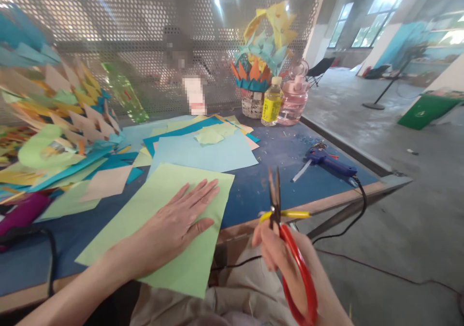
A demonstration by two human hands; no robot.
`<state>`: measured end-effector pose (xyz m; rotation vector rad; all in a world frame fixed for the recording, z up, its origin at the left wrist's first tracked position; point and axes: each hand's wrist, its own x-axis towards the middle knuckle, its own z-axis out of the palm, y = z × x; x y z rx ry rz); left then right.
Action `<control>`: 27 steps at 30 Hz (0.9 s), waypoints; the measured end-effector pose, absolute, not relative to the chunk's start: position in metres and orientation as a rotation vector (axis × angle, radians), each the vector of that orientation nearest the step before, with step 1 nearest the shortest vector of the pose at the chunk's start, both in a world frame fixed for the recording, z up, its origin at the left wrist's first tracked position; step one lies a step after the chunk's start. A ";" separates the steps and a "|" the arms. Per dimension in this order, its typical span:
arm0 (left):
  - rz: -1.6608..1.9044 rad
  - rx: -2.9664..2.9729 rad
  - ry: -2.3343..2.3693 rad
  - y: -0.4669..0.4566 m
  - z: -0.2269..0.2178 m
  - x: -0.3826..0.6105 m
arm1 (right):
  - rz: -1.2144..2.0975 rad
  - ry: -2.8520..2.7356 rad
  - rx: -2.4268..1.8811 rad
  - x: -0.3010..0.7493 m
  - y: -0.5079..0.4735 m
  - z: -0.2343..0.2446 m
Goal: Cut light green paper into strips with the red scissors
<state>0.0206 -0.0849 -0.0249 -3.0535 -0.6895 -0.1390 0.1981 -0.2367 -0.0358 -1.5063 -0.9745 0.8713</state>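
Note:
My left hand lies flat with fingers stretched out on a light green paper sheet that hangs over the near table edge. My right hand is closed round the red handles of a pair of scissors, held upright off the table's front edge with the blades nearly together. A thin yellow strip sits across the scissors at the pivot. A light blue sheet lies just beyond the green one.
A blue glue gun with a black cord lies at the right of the blue table. Behind stand a yellow-labelled bottle, a pink jug and a paper-craft basket. Coloured paper pieces pile at the left.

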 end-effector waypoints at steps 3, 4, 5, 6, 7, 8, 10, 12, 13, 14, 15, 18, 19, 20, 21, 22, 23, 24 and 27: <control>-0.270 -2.975 -0.753 -0.092 -0.022 0.013 | 0.472 -1.096 -1.858 0.222 -0.233 -0.025; -0.301 -2.961 -0.776 -0.096 -0.021 0.009 | 0.325 -1.137 -1.993 0.229 -0.231 -0.023; -0.318 -2.952 -0.804 -0.100 -0.019 0.004 | 0.182 -1.178 -2.125 0.236 -0.229 -0.022; -0.353 -2.938 -0.825 -0.104 -0.017 -0.001 | 0.041 -1.215 -2.245 0.243 -0.226 -0.021; -0.376 -2.927 -0.839 -0.108 -0.015 -0.006 | -0.081 -1.249 -2.341 0.249 -0.223 -0.021; -0.392 -2.916 -0.850 -0.112 -0.015 -0.012 | -0.179 -1.277 -2.413 0.254 -0.219 -0.022; -0.380 -2.899 -0.874 -0.119 -0.016 -0.026 | -0.304 -1.309 -2.501 0.263 -0.211 -0.023; -0.353 -2.879 -0.874 -0.124 -0.020 -0.040 | -0.362 -1.316 -2.545 0.269 -0.203 -0.024; -0.337 -2.872 -0.864 -0.125 -0.023 -0.047 | -0.380 -1.313 -2.556 0.271 -0.199 -0.025; -0.314 -2.874 -0.843 -0.127 -0.027 -0.054 | -0.393 -1.312 -2.559 0.272 -0.196 -0.026; -0.301 -2.880 -0.814 -0.128 -0.031 -0.059 | -0.400 -1.318 -2.555 0.274 -0.193 -0.027; -0.334 -2.870 -0.839 -0.132 -0.040 -0.066 | -0.425 -1.376 -2.507 0.277 -0.186 -0.032; -0.363 -2.858 -0.866 -0.134 -0.042 -0.066 | -0.445 -1.403 -2.477 0.278 -0.184 -0.033; -0.394 -2.845 -0.891 -0.135 -0.043 -0.064 | -0.474 -1.423 -2.436 0.277 -0.183 -0.033; -0.420 -2.834 -0.905 -0.136 -0.043 -0.063 | -0.498 -1.441 -2.380 0.275 -0.182 -0.033; -0.439 -2.830 -0.905 -0.137 -0.043 -0.062 | -0.500 -1.467 -2.308 0.272 -0.181 -0.032; -0.447 -2.828 -0.905 -0.137 -0.043 -0.061 | -0.464 -1.508 -2.223 0.267 -0.180 -0.030; -0.445 -2.830 -0.901 -0.136 -0.043 -0.060 | -0.389 -1.569 -2.131 0.260 -0.179 -0.027; -0.423 -2.856 -0.876 -0.133 -0.041 -0.062 | -0.062 -1.822 -1.870 0.236 -0.172 -0.017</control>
